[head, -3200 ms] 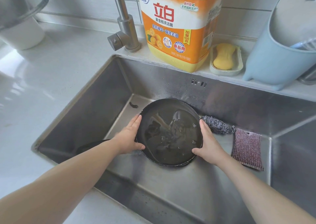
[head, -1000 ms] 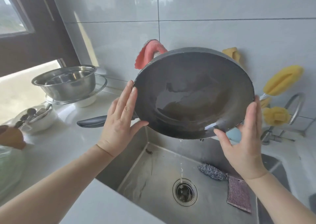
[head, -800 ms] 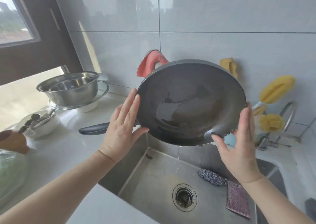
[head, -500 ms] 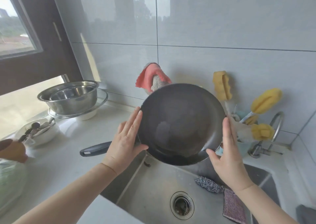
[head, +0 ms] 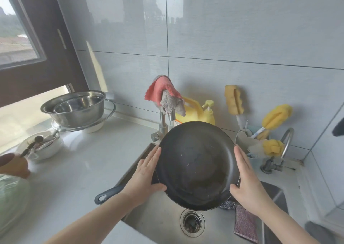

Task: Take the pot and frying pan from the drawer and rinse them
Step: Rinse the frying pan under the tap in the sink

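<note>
Holding frying pan between both palms over sink, tilted toward camera. Left hand and right hand pressing flat on opposite rims, fingers straight. Judging: keeping even squeeze, tipping low edge toward drain below grip.

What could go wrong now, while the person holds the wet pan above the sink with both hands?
1. The left hand and right hand press the pan by its rim with mostly straight fingers, not by the handle; if wet, it may slip into the sink.
2. The pan's far rim is near the tap, so tilting it could knock it.
</note>
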